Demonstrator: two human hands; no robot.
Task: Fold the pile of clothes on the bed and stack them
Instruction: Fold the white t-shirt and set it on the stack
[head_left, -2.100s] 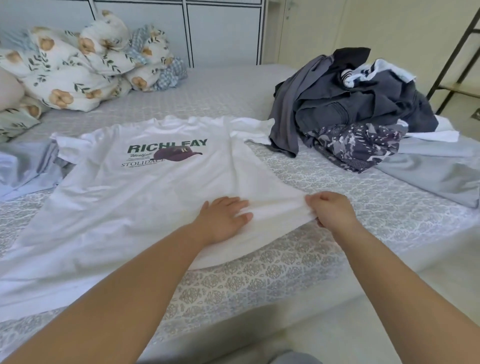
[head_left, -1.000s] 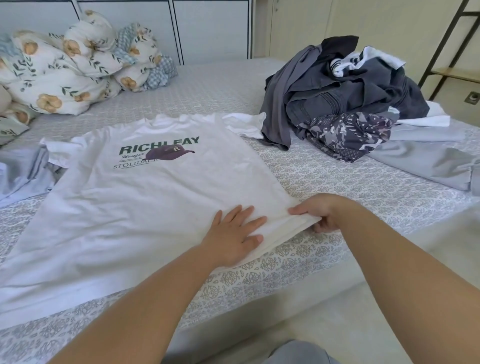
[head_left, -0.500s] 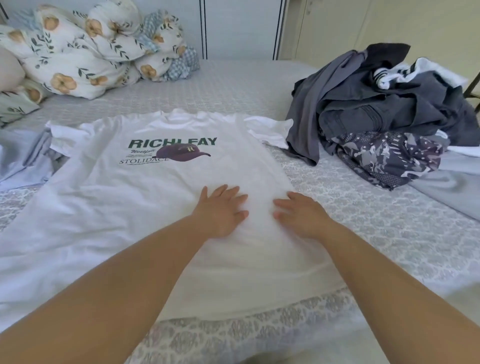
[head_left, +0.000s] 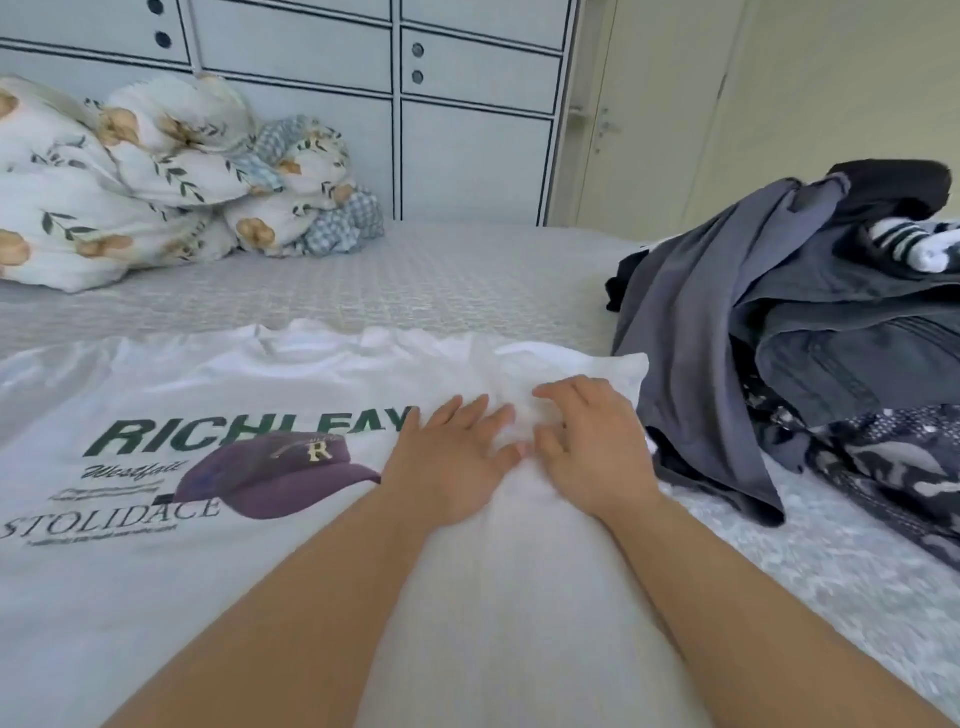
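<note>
Your grey patterned bed (head_left: 426, 291) carries a white printed cotton T-shirt (head_left: 156, 519) spread face up in front of you, with the dark heap of unfolded grey and navy clothes (head_left: 810, 332) just beside its right sleeve and the floral bedding bundle (head_left: 156, 176) well apart at the far left. A second ago your right hand pinched the hem corner; now both hands have slid up to the shoulder. Your left hand (head_left: 452, 467) lies spread flat beside the green lettering, and your right hand (head_left: 592, 447) presses with fingers slightly bent, gathering nothing. That looks like smoothing finished, so the sleeve fold comes next; nothing is stacked yet.
</note>
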